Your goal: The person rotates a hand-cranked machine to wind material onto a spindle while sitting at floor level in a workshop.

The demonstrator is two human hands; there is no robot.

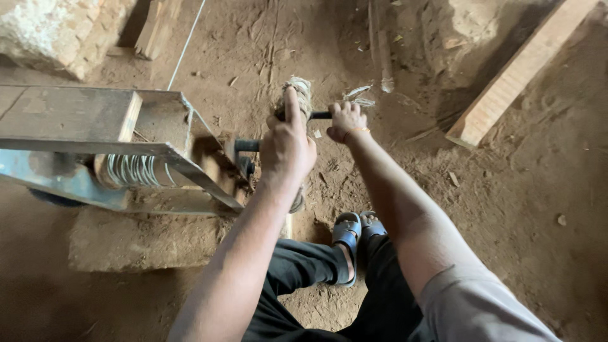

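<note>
Dirt floor (519, 190); both hands' (288, 149) (346, 121) grip tight around horizontal crank handle (320, 115), axis left-right.

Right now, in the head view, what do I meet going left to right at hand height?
Metal winch frame → coiled wire on its drum → left hand on the rope-wrapped crank → right hand on the handle bar → wooden plank.

No packages, labels, signs or screens are showing anywhere in the head view. Nothing printed or wrapped is lying on the ground or standing beside the work.
</note>
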